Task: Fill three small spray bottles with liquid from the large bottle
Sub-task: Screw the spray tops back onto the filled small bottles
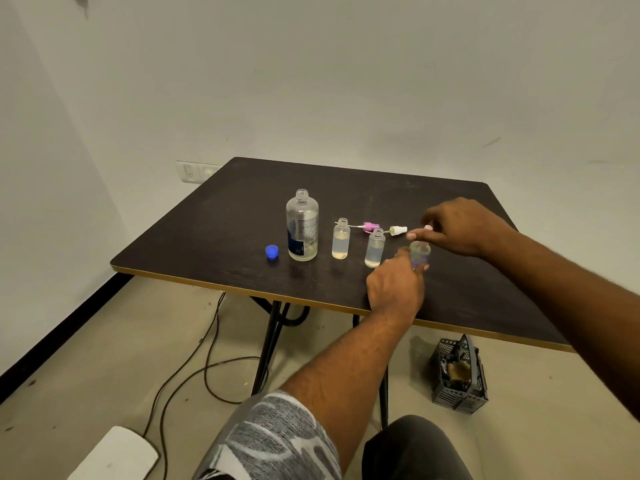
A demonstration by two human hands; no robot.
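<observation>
The surface (pixel 214 237) looks like dark wood-grain laminate, matt, with a paler wood-coloured edge band. The large bottle (pixel 302 226) is clear glossy plastic with a printed label; its blue cap (pixel 272 252) is ribbed plastic. The small bottles (pixel 340 239) are translucent, slightly frosted plastic. The basket (pixel 459 375) on the floor is grey perforated plastic. The table legs (pixel 270 341) look like black-painted metal.

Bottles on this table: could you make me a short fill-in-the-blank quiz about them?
The cap lying left of the large bottle is ____. The right hand pinches a pink piece above the third small bottle, which the ____ hand grips. Apart from that one, ____ small bottles stand uncapped.
Missing: blue, left, two.
</observation>
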